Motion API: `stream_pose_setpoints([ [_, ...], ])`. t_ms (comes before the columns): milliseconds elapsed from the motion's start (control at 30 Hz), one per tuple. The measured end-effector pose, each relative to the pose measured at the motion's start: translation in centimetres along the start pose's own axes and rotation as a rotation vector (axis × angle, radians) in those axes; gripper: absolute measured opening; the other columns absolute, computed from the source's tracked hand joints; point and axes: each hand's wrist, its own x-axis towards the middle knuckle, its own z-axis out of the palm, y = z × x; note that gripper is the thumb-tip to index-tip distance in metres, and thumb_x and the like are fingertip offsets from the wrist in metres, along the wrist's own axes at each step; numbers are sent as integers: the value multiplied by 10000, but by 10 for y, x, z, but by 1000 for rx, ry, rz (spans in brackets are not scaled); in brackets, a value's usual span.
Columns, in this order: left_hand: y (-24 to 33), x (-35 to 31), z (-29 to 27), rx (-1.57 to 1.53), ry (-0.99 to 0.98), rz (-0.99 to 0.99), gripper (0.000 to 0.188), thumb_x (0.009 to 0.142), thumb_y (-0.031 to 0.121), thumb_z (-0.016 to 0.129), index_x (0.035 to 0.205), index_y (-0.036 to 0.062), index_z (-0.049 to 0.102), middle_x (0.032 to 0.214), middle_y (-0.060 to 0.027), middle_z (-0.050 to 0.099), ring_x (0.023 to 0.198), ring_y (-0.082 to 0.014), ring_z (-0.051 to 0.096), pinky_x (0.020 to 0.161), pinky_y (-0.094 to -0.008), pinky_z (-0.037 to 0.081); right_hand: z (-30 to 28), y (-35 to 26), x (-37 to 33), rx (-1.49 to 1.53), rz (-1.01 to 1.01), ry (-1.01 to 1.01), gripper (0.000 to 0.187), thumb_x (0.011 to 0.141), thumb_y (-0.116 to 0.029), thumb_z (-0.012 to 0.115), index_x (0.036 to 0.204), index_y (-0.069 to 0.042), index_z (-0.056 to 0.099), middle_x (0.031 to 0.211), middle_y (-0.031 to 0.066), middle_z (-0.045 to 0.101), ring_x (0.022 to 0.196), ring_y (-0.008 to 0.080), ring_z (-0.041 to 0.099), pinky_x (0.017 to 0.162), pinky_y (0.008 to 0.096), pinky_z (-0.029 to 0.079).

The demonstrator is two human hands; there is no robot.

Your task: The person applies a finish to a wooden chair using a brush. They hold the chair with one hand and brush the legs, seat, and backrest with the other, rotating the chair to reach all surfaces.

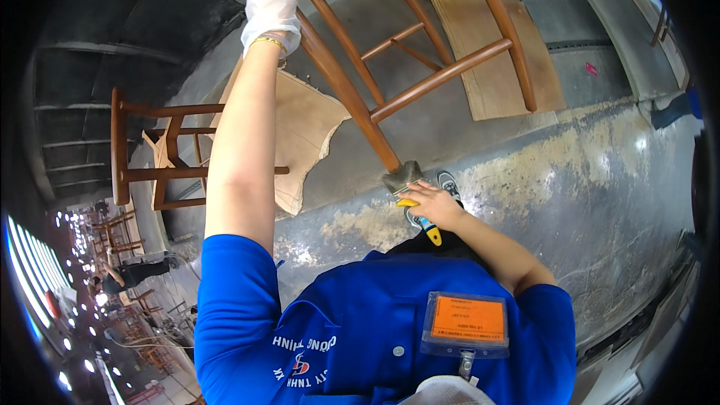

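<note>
My left hand (271, 9), in a thin white glove, grips the top rail of a brown wooden chair frame (442, 75) at the upper middle, its arm stretched far out. The frame is tilted, and one long leg (349, 109) slants down toward me. At that leg's lower end, my bare right hand (435, 206) is closed around a brush with a yellow and blue handle (430, 232). A dark grey, crumpled-looking piece (405, 177) wraps or touches the leg tip beside my fingers. Whether it belongs to the brush I cannot tell.
A second brown chair frame (169, 174) lies at the left by torn cardboard (304, 131). Another cardboard sheet (499, 56) is on the floor beyond the chair. My shoes (448, 182) are just behind my right hand. A person (135, 276) and more chair frames (116, 232) are far left.
</note>
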Motion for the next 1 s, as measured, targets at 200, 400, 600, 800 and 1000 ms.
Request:
stream_pose_setpoints([
  [200,16,-15,-9,-11,-17,43,395,968,277,767,1318,95,766,1239,-198,790,1168,-344,756,1040,-412,569,24,19,-30,580,861,78,220,725,14,830,847,-142,734,1220,40,790,992,230,768,851,364,596],
  [400,45,-60,-24,-16,13,66,381,1055,281,662,1370,71,702,1366,-213,724,1264,-370,696,1091,-430,537,4,36,48,1920,1034,1120,200,975,-3,739,1002,-166,627,1076,90,737,950,289,762,821,508,633],
  [600,53,-86,-29,-24,17,153,365,1050,262,652,1341,49,709,1288,-213,751,1185,-378,723,1074,-422,547,9,19,36,1921,1165,1071,245,920,45,747,980,-157,621,1045,60,721,933,253,734,809,396,617],
  [800,48,-68,-61,-355,-404,56,311,944,288,793,1090,18,842,1126,-69,832,1068,-188,757,1006,-330,543,-100,-3,47,1316,695,626,171,837,77,726,830,-90,691,1085,90,764,921,176,715,769,350,588],
  [1000,63,-61,-89,-576,-747,-224,774,1039,711,552,1129,-2,839,1551,-118,641,1388,-267,603,1177,-352,450,-224,-44,214,-281,-96,716,55,878,-149,693,880,-95,682,1425,53,719,1299,339,685,1128,460,556],
])
